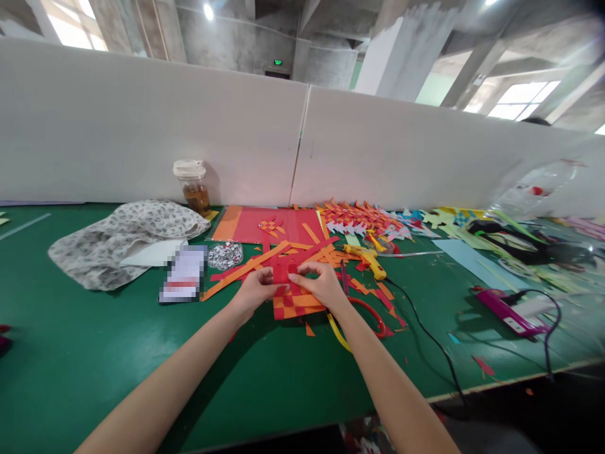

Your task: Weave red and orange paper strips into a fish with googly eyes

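A woven red and orange paper piece [297,305] is held up over the green table, its checkered part toward me and red strips at its far side. My left hand [258,287] pinches the left edge of the red strips. On the right side, my right hand [319,282] grips the same red part between thumb and fingers. Loose orange and red paper strips [246,267] lie behind the hands. Scissors with a red and yellow handle [375,314] lie partly hidden under my right forearm.
A yellow glue gun [368,257] with a black cord lies right of the strips. Left are a phone [184,274], a bag of small round pieces [225,255], cloth [108,243] and a cup [195,189]. A purple power strip [513,313] sits right, finished paper fish [359,217] behind.
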Demonstrator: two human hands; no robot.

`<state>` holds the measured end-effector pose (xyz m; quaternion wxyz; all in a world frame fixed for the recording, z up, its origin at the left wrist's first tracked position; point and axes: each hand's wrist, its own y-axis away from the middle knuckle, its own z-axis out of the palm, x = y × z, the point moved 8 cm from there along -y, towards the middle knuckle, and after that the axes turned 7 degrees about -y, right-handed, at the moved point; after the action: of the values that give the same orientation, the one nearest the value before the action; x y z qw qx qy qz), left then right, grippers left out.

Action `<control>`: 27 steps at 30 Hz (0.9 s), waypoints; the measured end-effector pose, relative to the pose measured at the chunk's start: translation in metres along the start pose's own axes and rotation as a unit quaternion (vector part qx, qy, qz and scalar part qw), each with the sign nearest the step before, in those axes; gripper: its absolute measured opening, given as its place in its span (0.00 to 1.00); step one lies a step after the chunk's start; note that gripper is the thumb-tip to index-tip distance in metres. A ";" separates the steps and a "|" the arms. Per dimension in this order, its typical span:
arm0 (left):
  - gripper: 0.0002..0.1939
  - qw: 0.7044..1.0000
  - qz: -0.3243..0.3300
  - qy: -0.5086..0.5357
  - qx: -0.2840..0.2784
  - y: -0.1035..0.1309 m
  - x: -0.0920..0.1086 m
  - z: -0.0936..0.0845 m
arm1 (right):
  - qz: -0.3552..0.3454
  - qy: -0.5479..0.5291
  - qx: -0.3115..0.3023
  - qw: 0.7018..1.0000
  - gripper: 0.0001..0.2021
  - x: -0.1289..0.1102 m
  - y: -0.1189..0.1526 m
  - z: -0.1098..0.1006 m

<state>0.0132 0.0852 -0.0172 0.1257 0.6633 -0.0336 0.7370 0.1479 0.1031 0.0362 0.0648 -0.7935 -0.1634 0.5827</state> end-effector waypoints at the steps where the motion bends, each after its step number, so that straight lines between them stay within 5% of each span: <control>1: 0.24 1.000 -0.001 0.005 -0.007 0.000 0.000 0.001 | 0.000 -0.001 -0.003 1.000 0.11 -0.001 0.000 0.001; 8: 0.28 0.998 -0.046 0.037 -0.014 0.004 -0.005 0.004 | -0.005 -0.002 -0.007 1.000 0.11 -0.002 0.000 0.003; 17: 0.24 0.999 -0.022 0.043 -0.025 0.005 -0.001 0.009 | 0.014 -0.017 -0.026 0.999 0.13 0.000 0.002 0.009; 27: 0.23 0.995 -0.029 0.074 0.056 0.002 -0.004 -0.008 | 0.044 -0.069 -0.070 0.994 0.14 0.015 -0.001 0.007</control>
<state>0.0058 0.0844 -0.0219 0.1113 0.6136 0.0364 0.7809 0.1450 0.1081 0.0209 -0.0276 -0.7606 -0.1726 0.6252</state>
